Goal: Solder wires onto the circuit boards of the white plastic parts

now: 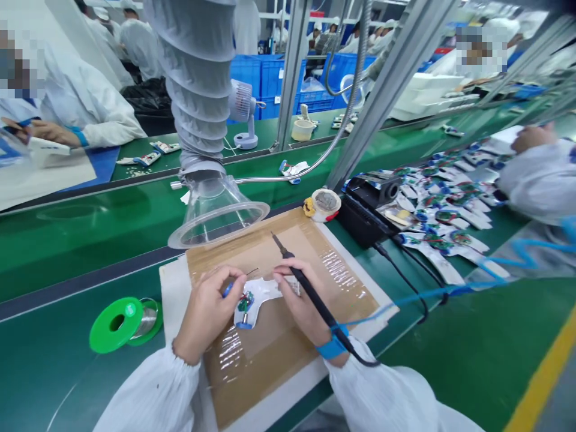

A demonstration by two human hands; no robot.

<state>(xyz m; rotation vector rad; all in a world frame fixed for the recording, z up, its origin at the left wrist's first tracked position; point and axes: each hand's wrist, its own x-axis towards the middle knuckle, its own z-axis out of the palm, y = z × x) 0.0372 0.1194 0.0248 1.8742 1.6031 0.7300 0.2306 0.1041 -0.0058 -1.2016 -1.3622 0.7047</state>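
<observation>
Right hand (301, 305) holds iron (315, 296) and shell (263, 290), left hand (206, 306) pinches wire (252, 270). A wrist slip could scorch the shell between them.

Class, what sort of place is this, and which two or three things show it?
Most likely an electronics assembly workshop: the right hand holds what looks like a soldering iron, a green spool of silvery wire sits at left, and many white units with exposed circuit boards lie at right.

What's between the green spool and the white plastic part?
Head view: going from the spool, the pale sheet's left edge, then the left hand.
</observation>
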